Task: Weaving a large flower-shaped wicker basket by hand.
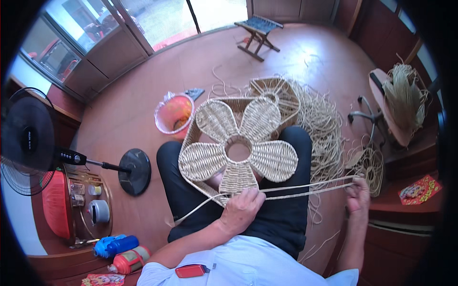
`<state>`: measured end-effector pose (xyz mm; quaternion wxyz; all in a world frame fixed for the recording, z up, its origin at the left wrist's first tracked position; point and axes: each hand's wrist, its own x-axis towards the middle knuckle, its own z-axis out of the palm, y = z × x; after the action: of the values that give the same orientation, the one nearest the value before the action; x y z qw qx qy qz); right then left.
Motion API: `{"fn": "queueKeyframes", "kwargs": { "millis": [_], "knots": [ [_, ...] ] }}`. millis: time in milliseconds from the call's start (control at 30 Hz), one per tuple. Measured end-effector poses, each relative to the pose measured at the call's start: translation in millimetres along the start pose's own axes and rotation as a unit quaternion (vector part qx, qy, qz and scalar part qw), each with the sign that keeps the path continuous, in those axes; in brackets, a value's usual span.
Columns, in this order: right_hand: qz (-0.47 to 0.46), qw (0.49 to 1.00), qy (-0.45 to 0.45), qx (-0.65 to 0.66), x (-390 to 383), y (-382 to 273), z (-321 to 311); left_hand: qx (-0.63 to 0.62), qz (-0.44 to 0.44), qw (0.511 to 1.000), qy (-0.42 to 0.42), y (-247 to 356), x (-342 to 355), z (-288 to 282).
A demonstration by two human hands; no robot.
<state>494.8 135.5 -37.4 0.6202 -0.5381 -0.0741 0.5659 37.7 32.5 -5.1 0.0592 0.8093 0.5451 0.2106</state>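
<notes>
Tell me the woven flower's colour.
The woven flower is straw-beige, best seen in the head view.

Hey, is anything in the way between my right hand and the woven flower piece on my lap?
No visible obstacle: just two cord strands stretch from your right hand across your right thigh toward the woven flower piece. Your left hand is at its bottom petal.

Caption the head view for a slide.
Left hand at the lower petal of a woven flower, right hand holding cord out rightward.
</notes>
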Motion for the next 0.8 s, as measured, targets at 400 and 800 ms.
{"fn": "queueKeyframes", "kwargs": {
  "millis": [400,800],
  "knots": [
    [-0.159,0.986,0.051,0.018,196,-217,-178,-0.147,-0.067,0.986,0.05,9,-4,4],
    [0.035,0.797,-0.253,-0.548,-103,-46,106,-0.17,-0.161,0.971,0.051,-8,6,-26]
  ]
}}
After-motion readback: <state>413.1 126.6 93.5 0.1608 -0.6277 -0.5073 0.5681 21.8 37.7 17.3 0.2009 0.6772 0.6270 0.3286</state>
